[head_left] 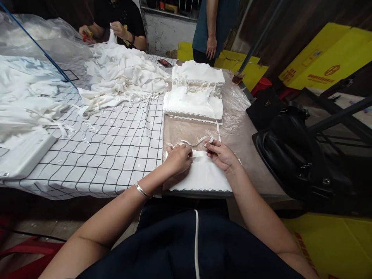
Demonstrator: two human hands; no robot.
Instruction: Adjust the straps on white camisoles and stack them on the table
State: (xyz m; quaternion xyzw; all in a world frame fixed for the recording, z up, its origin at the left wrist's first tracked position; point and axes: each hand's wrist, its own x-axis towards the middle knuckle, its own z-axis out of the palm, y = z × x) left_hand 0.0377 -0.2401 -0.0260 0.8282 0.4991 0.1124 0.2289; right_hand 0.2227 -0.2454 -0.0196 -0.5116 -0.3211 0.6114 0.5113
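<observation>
A white camisole (200, 176) with a wavy hem lies flat at the table's front edge, its hem toward me. My left hand (178, 159) rests at its upper left, fingers curled closed on the cloth near the top edge; the fingertips are partly hidden. Between thumb and fingers, my right hand (221, 155) pinches a thin white strap (200, 140) at the upper right. That strap curves across to the left hand, just above the top edge. Beyond both hands sits a stack of folded white camisoles (193, 104), with loose straps lying over it.
A heap of white garments (124, 73) covers the checked tablecloth (116, 155); more lie left, beside a white flat device (27, 155). Black bags (296, 155) stand right. A person (119, 23) handles white cloth across the table; another person (215, 27) stands behind. A glass (238, 77) sits near the corner.
</observation>
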